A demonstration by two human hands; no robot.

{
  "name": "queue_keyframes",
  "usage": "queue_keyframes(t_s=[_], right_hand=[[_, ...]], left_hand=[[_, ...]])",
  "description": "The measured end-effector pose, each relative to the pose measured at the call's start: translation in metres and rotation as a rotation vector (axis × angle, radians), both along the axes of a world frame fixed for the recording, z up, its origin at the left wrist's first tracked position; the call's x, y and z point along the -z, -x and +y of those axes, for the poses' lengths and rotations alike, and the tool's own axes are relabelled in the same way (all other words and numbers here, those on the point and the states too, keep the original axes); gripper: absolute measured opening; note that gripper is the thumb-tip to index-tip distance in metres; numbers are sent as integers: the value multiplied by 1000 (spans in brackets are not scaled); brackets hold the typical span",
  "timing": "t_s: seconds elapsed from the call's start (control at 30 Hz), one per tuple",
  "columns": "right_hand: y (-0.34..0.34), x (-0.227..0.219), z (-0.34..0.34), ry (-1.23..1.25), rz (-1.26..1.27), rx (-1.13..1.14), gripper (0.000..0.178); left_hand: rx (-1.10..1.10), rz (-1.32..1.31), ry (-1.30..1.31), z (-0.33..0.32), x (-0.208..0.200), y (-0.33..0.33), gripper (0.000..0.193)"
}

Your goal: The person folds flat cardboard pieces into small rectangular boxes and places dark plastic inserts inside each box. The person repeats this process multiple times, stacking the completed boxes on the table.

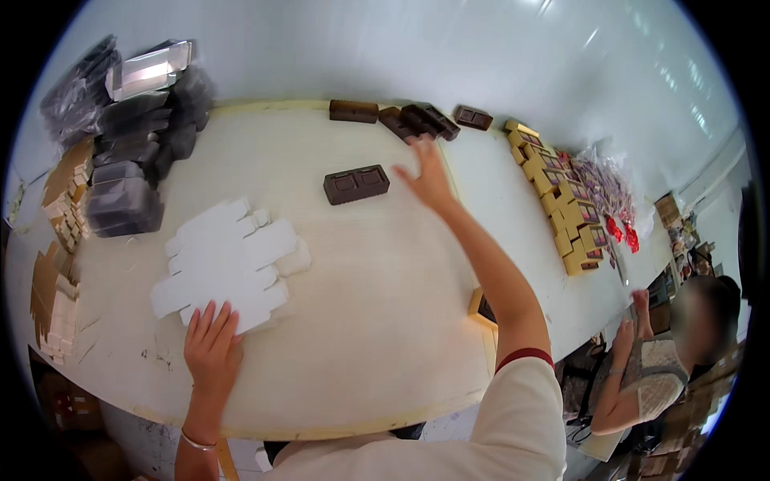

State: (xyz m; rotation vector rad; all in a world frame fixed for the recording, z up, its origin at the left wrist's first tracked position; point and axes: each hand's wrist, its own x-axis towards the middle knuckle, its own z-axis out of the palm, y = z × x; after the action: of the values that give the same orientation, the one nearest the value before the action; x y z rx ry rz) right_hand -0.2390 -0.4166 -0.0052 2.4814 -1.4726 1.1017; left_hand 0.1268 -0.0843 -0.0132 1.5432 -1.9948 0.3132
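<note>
My left hand (212, 350) lies with outstretched fingers on the near edge of a stack of flat white carton blanks (228, 252). Toward the back of the table, my right hand (428, 176) reaches out with thumb and fingers apart. Its fingertips come up to a leaning group of dark brown trays (419, 122); whether they touch, I cannot tell. To the left of that hand sits a single dark brown tray (356, 185) with two square compartments. Two more stand along the back edge, a brown tray (354, 111) and a smaller-looking brown tray (473, 118).
Dark plastic-wrapped bundles (128, 172) pile up at the left, beside cardboard blanks (56, 309). Gold boxes (565, 200) form a row at the right, near purple packets (605, 184). One gold-edged box (481, 308) lies under my right forearm. Another person (650, 369) sits at the right.
</note>
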Motion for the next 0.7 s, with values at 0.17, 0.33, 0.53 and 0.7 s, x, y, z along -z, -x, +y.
queue_keyframes(t_s=[0.17, 0.33, 0.53, 0.7], right_hand=[[60, 4, -116, -154, 43, 291, 81], [48, -3, -176, -486, 71, 419, 89], [10, 5, -160, -391, 379, 254, 75], [-18, 4, -37, -285, 474, -130, 72]], left_hand=[[-2, 33, 27, 7, -2, -8, 25], [19, -24, 40, 15, 2, -18, 27], [19, -10, 12, 14, 2, -18, 26], [-9, -3, 8, 16, 2, -19, 21]])
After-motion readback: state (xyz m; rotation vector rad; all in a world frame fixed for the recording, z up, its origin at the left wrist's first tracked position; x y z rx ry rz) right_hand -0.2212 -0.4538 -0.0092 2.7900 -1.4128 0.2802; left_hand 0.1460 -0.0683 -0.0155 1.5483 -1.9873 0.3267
